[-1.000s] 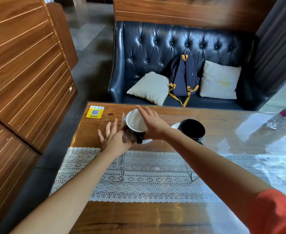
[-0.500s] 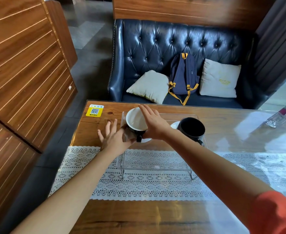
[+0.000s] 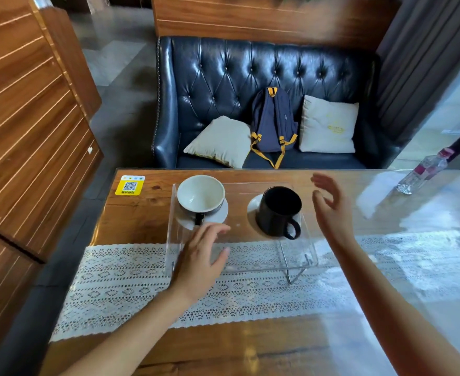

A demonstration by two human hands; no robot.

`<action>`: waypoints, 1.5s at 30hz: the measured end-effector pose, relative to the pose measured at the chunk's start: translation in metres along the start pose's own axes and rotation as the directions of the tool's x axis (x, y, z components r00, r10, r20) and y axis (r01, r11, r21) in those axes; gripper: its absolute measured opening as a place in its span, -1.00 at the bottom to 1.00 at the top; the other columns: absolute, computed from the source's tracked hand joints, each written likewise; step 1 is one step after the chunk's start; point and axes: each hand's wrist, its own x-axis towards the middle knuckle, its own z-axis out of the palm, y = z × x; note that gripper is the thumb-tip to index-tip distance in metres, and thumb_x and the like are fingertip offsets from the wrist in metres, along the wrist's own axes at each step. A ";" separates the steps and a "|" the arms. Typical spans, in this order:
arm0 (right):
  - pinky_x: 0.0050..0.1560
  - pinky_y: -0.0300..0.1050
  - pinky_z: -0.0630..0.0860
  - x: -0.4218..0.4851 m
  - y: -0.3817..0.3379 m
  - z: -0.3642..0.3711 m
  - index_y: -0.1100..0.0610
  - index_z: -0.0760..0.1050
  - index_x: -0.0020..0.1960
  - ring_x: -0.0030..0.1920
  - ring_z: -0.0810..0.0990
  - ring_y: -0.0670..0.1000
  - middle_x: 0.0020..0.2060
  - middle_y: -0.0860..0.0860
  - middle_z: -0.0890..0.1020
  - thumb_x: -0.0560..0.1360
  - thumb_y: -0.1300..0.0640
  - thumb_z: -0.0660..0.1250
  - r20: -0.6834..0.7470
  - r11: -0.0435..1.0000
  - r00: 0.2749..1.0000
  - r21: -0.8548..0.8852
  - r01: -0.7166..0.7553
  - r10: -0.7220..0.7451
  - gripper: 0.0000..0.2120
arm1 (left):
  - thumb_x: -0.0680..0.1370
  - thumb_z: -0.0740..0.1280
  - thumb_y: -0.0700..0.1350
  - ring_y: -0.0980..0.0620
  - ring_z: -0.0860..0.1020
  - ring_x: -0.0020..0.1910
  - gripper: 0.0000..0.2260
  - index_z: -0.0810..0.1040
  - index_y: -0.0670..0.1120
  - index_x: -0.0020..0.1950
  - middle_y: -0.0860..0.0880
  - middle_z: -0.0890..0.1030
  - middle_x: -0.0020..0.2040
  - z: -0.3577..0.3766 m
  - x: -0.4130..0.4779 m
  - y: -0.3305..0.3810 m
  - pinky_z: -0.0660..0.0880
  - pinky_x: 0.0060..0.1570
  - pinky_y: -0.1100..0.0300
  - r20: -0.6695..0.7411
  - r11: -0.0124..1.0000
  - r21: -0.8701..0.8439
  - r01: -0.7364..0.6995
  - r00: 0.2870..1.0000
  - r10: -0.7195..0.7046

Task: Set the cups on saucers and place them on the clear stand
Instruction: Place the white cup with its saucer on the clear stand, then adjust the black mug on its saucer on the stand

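A clear stand [image 3: 253, 263] sits on the wooden table over a lace runner. On its left side a cup, white inside with a dark outside [image 3: 200, 194], rests on a white saucer [image 3: 218, 214]. On its right side a black cup [image 3: 279, 211] rests on another white saucer [image 3: 252, 206], handle toward me. My left hand [image 3: 200, 256] hovers open over the stand's near left part, just below the white-lined cup. My right hand [image 3: 330, 210] is open in the air to the right of the black cup, touching nothing.
A lace runner [image 3: 131, 280] crosses the table [image 3: 142, 215]. A yellow QR sticker [image 3: 130, 185] lies at the far left corner. A plastic bottle [image 3: 421, 172] lies at the far right. Behind the table stands a dark leather sofa [image 3: 223, 77] with two cushions and a backpack [image 3: 273, 123].
Both hands have let go of the white-lined cup and saucer, which now rest on the stand. My right hand moved away to the right; my left hand drew back toward me.
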 end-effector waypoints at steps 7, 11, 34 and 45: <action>0.40 0.21 0.33 -0.031 0.061 -0.017 0.19 0.32 0.44 0.44 0.32 0.15 0.44 0.12 0.35 0.45 0.26 0.40 0.392 0.969 0.909 -0.243 -0.047 0.142 -0.42 | 0.50 0.24 0.16 0.01 -0.14 0.53 -0.22 -0.16 -0.03 0.52 0.01 -0.13 0.57 0.078 0.030 0.017 -0.15 0.44 0.10 0.310 0.955 0.163 0.248 0.906 -0.289; 0.47 0.19 0.22 -0.029 0.075 -0.010 0.14 0.25 0.47 0.48 0.23 0.16 0.50 0.13 0.24 0.39 0.12 0.49 0.484 0.941 0.859 -0.338 0.006 0.168 -0.26 | 0.47 0.21 0.25 -0.04 -0.23 0.53 -0.13 -0.25 -0.11 0.51 -0.08 -0.24 0.56 0.102 0.046 0.014 -0.29 0.41 0.08 0.273 0.907 0.295 0.302 0.883 -0.383; 0.40 -0.04 0.20 0.009 0.093 0.009 0.09 0.20 0.50 0.43 0.21 0.13 0.43 0.12 0.29 0.30 -0.09 0.53 0.544 0.954 0.828 -0.297 0.042 0.133 -0.12 | 0.23 0.49 0.16 -0.17 0.34 0.37 -0.15 0.25 -0.13 0.40 -0.16 0.39 0.37 0.112 0.097 0.003 0.33 0.28 -0.09 0.075 0.933 0.148 0.329 0.937 -0.342; 0.32 0.14 0.39 0.036 0.067 0.023 0.06 0.27 0.41 0.34 0.41 0.10 0.31 0.01 0.47 0.19 0.12 0.59 0.564 0.992 0.825 -0.088 0.096 -0.029 -0.13 | 0.21 0.51 0.17 -0.12 0.36 0.34 -0.16 0.26 -0.04 0.39 -0.10 0.42 0.35 0.112 0.097 0.002 0.37 0.26 -0.01 0.064 0.937 0.111 0.330 0.939 -0.338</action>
